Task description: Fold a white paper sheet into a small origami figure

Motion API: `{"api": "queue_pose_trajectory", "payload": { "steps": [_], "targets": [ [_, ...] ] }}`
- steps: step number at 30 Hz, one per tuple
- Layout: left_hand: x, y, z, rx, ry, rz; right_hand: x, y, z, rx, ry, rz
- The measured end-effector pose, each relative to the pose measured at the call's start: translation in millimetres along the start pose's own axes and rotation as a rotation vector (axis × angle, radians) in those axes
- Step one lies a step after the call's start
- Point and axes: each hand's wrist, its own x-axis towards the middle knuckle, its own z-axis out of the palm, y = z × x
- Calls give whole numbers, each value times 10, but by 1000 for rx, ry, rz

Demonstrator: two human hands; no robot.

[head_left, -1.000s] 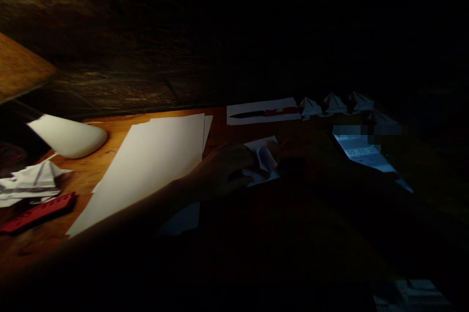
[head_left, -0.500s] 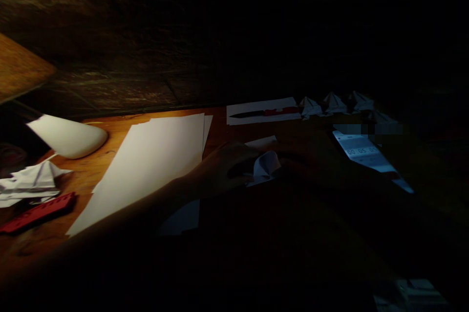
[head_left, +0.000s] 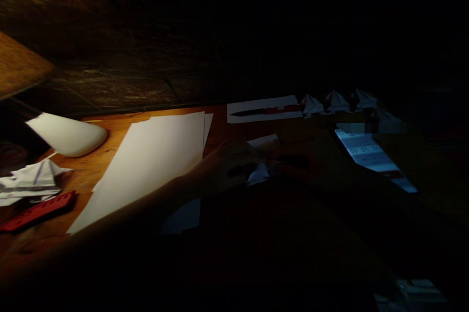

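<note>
Near the middle of the dim table, a small folded piece of white paper lies between my two hands. My left hand reaches in from the left, its fingers closed on the paper's left and upper side. From the right, my right hand meets the paper's other side with its fingertips. Deep shadow hides most of the right fingers. Just beyond the hands is another small white paper piece, flat on the table and partly covered by them.
Large white sheets lie left. Behind, a knife with a red handle rests on paper beside several folded paper shapes. A lit phone lies right. At far left are a lamp base, folded papers and a red object.
The paper's raised, curved flap has been pressed down flatter between my fingers. Both hands stay in nearly the same place, and the view has shifted very slightly.
</note>
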Motion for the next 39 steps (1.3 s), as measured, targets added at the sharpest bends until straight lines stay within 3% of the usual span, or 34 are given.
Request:
{"api": "queue_pose_trajectory", "payload": {
  "steps": [14,20,32,39],
  "targets": [
    [12,-1,7,39,-1,58,-30,102,91,-32,31,-87],
    [23,40,-4,52,-29,80,-1,43,110,-31,35,-50],
    [16,46,-2,100,-14,56,57,-102,292,-51,201,64],
    [32,57,-22,67,-28,68,64,-55,305,-22,166,55]
  ]
}}
